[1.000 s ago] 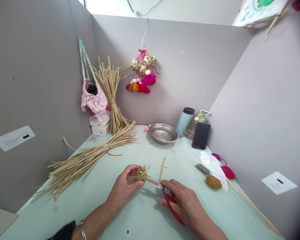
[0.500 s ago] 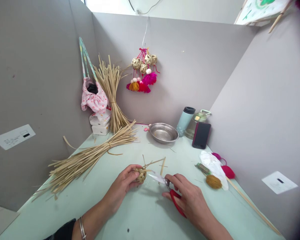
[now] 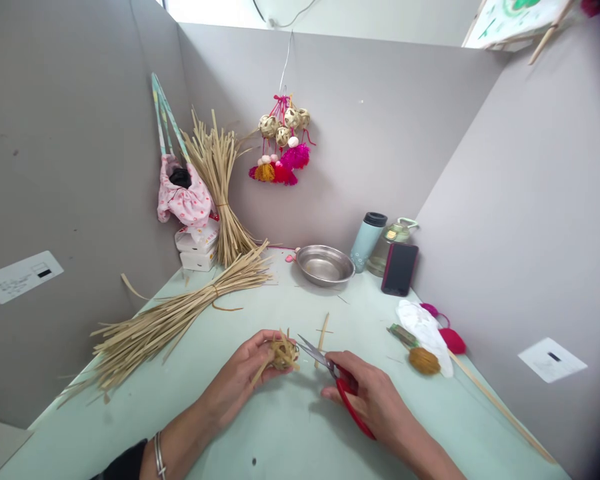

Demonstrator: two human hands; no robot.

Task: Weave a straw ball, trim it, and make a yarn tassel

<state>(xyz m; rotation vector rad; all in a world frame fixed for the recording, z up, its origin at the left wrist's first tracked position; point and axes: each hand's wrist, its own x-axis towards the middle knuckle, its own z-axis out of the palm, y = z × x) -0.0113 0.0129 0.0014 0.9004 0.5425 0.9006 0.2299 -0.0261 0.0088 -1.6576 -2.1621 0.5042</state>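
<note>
Containers first: metal bowl [image 3: 325, 269] at the back of the tabletop [image 3: 250, 430], upright, bare metal showing inside; any liquid, can't tell. Pink dotted bag [image 3: 186, 205] hangs at left, mouth open, black item [image 3: 181, 177] in it; what it is, can't tell. White box [image 3: 197, 260] below the bag, contents hidden. Blue tumbler [image 3: 367, 243] has its black lid on; clear greenish jug [image 3: 379, 260] beside it, partly behind a phone [image 3: 399, 270], contents unclear.

Woven ball [image 3: 285, 355]: small, straw-coloured, openwork, several loose strip ends sticking out, one pointing down toward the palm. It's above the tabletop at front centre, in the left hand [image 3: 250, 363], fingers curled round it, thumb on the near side. Right hand [image 3: 373, 390] has its fingers gripping red-handled scissors [image 3: 341, 387]; blades slightly parted, tips near the ball, not touching. Loose straw strip [image 3: 322, 340] lies just beyond the blades. Tied straw bundle [image 3: 180, 318] lies left, another bundle [image 3: 223, 207] stands behind it.
</note>
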